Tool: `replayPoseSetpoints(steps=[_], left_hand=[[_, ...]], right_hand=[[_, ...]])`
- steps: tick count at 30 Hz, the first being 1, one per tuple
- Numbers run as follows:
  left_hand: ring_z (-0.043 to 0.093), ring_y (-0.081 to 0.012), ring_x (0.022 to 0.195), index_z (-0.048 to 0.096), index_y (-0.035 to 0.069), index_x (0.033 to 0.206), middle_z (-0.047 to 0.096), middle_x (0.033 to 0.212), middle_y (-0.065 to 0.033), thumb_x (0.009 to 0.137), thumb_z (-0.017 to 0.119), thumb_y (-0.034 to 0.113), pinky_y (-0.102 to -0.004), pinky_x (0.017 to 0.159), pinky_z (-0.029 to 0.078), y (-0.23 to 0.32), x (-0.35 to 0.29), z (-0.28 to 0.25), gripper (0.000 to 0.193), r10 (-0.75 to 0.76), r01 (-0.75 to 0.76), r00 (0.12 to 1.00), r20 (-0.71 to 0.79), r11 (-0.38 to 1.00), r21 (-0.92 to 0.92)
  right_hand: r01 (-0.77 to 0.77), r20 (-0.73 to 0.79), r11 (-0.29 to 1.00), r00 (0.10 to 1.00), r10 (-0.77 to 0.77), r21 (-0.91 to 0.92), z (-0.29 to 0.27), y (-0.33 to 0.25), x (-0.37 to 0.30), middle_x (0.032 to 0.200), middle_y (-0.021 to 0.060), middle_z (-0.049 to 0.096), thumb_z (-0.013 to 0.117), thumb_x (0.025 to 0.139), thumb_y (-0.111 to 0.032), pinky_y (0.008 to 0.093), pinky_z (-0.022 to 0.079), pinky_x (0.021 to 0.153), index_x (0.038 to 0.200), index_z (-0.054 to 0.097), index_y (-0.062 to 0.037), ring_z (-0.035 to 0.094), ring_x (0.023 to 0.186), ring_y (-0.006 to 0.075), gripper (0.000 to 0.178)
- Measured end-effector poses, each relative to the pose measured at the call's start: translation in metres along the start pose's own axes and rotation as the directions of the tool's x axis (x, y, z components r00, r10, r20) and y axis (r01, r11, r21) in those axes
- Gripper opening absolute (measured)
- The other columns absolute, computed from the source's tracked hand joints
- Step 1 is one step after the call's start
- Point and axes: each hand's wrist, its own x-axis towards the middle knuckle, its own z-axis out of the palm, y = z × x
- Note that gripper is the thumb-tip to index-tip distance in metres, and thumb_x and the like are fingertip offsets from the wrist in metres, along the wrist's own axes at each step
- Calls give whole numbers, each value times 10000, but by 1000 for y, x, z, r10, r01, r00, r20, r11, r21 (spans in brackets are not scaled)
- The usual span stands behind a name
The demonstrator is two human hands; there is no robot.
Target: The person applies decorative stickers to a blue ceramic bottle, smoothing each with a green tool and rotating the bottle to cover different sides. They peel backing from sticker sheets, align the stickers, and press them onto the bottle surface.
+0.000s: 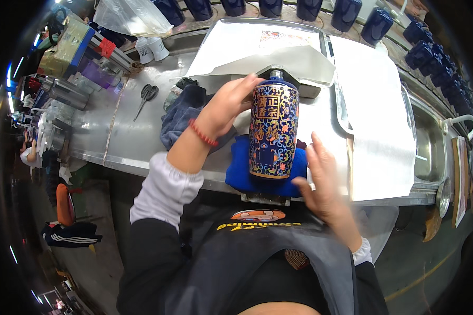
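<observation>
A dark blue bottle (274,131) with colourful floral patterning and gold lettering lies neck away from me. Its lower end rests on a folded bright blue cloth (238,170), and its neck lies at a dark angular support (291,77). My left hand (227,107), with a red beaded bracelet on the wrist, holds the bottle's left shoulder near the neck; some fingertips are hidden behind it. To the right of the bottle's lower part is my right hand (323,181), slightly blurred, fingers apart and holding nothing.
A grey-blue cloth (184,113) and black scissors (146,97) lie left on the metal table (126,123). White paper sheets (376,121) cover trays at the right and back. Several dark blue bottles (377,26) line the far edge. A sink (430,142) is at right.
</observation>
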Motion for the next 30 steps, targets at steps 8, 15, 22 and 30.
replayPoseSetpoints(steps=[8, 15, 22, 30], left_hand=[[700, -115, 936, 696, 61, 1089, 738, 974, -28, 1039, 617, 341, -263, 842, 560, 15, 40, 7, 295, -295, 291, 947, 131, 956, 48], [674, -94, 1005, 659, 56, 1210, 696, 1098, -28, 1029, 633, 357, -256, 896, 539, 55, 7, 2, 352, -212, 183, 971, 113, 957, 224], [603, -64, 961, 687, 70, 1096, 656, 1022, 32, 1003, 681, 336, -243, 859, 490, 86, -45, 4, 282, 38, -47, 999, 28, 894, 445], [560, -15, 804, 671, 70, 1081, 620, 908, 56, 972, 701, 224, -179, 693, 453, 104, -125, 13, 191, 156, -60, 973, -170, 884, 464]], right_hand=[[14, -70, 1000, 997, -13, 11, 19, -6, 6, 1554, 321, 380, 863, 684, -55, 527, 440, 1065, 1508, 414, 8, 485, 1290, 486, 941], [37, -53, 996, 998, -33, 81, 15, 5, 0, 1536, 310, 421, 853, 683, -38, 534, 441, 1061, 1494, 431, 11, 497, 1284, 483, 916], [122, -41, 983, 992, -117, 134, 17, 17, 5, 1526, 300, 440, 853, 674, -27, 530, 451, 1046, 1488, 441, 1, 515, 1261, 474, 913], [268, -111, 961, 959, -260, 63, 21, 13, 17, 1468, 249, 526, 856, 611, 50, 506, 484, 1021, 1460, 469, -44, 564, 1226, 434, 937]])
